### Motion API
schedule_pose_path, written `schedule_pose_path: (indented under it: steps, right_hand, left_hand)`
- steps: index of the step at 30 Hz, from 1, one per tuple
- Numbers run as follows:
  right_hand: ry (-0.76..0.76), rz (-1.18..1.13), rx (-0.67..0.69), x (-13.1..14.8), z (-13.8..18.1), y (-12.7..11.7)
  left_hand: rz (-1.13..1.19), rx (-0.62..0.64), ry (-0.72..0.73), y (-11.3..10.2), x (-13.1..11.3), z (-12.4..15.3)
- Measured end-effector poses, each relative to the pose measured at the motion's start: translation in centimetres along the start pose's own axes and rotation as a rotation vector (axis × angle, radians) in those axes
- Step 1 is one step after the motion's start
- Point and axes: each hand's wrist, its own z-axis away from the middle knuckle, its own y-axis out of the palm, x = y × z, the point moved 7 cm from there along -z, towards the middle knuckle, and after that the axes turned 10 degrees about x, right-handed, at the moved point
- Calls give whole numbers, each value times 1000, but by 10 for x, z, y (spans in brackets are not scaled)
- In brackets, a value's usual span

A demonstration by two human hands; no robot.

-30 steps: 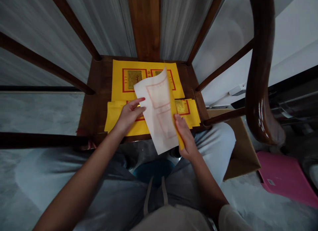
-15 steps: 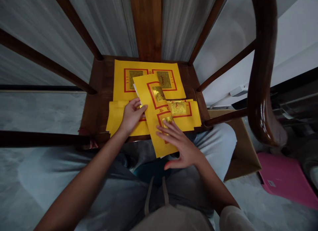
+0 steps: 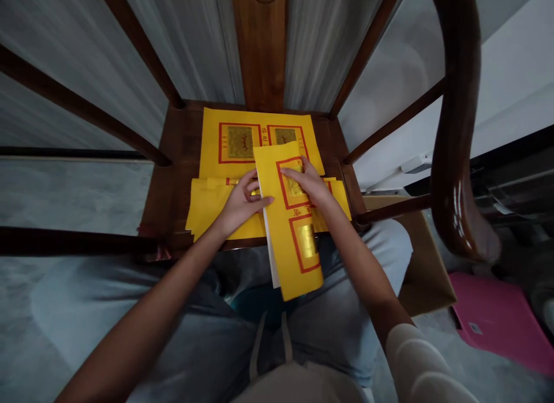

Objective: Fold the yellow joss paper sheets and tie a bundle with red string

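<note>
A folded sheet of yellow joss paper (image 3: 277, 230), with red frames and gold foil squares, is held up between my hands, its long side pointing toward me. My left hand (image 3: 242, 204) pinches its left edge, thumb on the front. Around the upper right edge closes my right hand (image 3: 312, 182), thumb lying on the upper foil square. Behind it, a flat stack of joss paper (image 3: 210, 146) lies on the wooden chair seat (image 3: 167, 189). Folded joss papers (image 3: 208, 212) overlap along the front of the seat, partly hidden by my hands.
Chair spindles (image 3: 142, 51) rise at the back and sides, and a curved armrest (image 3: 454, 131) stands close on the right. On the floor to the right are a cardboard box (image 3: 426, 264) and a pink plastic item (image 3: 497, 319).
My right hand has moved up from the lower part of the folded sheet to grip its upper right edge. The sheet has turned more upright and shifted slightly right and toward me.
</note>
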Motion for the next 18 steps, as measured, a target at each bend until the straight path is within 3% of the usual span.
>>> schedule_pose_path:
  steps: [3,6,10,18]
  right_hand:
    - [21,24,43,-4,5,2]
    - [54,25,139,-6,11,7]
    - [80,43,144,-6,15,5]
    - [75,3,177,-7,17,9]
  left_hand:
    - [-9,-54,50,-3,-6,-2]
    - [-25,-195,126,-18,-12,-4]
    - [-28,-342,196,-36,-17,-4]
    - [-44,-396,183,-39,-21,-3]
